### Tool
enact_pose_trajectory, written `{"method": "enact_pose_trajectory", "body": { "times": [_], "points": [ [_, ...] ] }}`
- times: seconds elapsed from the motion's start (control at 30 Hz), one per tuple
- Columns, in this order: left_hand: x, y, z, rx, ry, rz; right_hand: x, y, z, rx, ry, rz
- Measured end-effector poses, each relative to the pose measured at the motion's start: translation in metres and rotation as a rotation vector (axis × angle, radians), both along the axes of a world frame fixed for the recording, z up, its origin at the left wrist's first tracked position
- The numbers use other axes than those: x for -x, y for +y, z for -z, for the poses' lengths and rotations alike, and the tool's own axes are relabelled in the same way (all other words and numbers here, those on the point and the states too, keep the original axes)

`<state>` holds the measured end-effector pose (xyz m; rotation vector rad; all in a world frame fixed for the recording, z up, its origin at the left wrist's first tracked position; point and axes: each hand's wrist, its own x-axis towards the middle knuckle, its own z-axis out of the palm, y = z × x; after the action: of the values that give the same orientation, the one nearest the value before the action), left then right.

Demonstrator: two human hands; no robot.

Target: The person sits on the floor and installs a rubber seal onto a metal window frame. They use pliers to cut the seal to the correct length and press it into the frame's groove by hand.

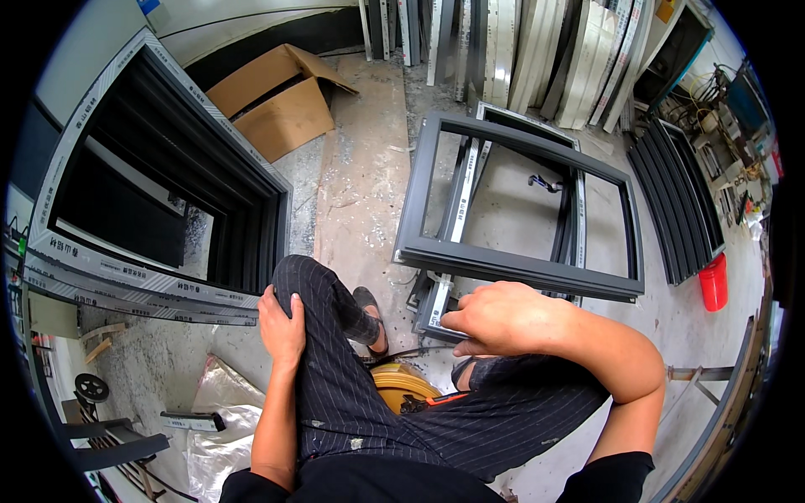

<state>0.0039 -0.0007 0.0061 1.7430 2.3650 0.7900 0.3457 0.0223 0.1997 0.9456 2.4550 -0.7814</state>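
Several dark frames (151,281) stand at left; left hand (283,331) on the knee (312,277), grip loosely spread. Now the right hand (510,318), curled before the gray frame (520,267) lying across supports (462,199); can't tell if it's holding anything. Looks like a pause; grasping would call for uncurling.

On my remote feed, the upper frame (520,271) was dk grey; the white strips (462,197) carried dk print. The stack (251,222) on the L was approx blk inside, its film (67,248) whitish w/ grey print. I saw a plain brn box (285,121), bright red bucket (714,283), yellow round thing (402,382), orange tool handle (449,399). Trousers (327,369): v. dk w/ thin pale pinstripes, pale spots. Shirt (377,479): plain blk. Crumpled sheet (220,448): silvery.
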Motion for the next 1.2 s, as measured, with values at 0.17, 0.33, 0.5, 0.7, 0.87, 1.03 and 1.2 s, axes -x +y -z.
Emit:
{"method": "enact_pose_trajectory", "body": {
  "times": [0.17,0.33,0.5,0.7,0.87,1.03,1.2],
  "points": [
    [-0.0016,0.0005,0.0004,0.000,-0.014,-0.002,-0.0004,-0.0005,-0.0013,0.004,-0.010,0.006],
    [0.0025,-0.0004,0.0023,-0.014,0.004,-0.003,0.0001,0.0004,0.0013,0.004,0.011,0.001],
    [0.0009,0.0004,0.0044,-0.001,-0.007,-0.008,-0.0002,0.0000,0.0005,0.013,-0.013,0.011],
    [0.0009,-0.0003,0.0012,0.028,-0.039,-0.013,-0.0026,-0.0004,0.0034,-0.033,0.024,0.009],
    [0.0014,-0.0010,0.0017,0.031,-0.032,-0.010,-0.0032,-0.0009,0.0044,-0.022,0.036,0.025],
    [0.0013,-0.0015,0.0008,0.040,-0.023,-0.004,-0.0035,0.0000,0.0028,-0.025,0.048,0.023],
    [0.0007,-0.0016,-0.0005,0.046,-0.027,-0.009,-0.0037,-0.0005,0.0048,-0.031,0.063,0.017]
  ]
}}
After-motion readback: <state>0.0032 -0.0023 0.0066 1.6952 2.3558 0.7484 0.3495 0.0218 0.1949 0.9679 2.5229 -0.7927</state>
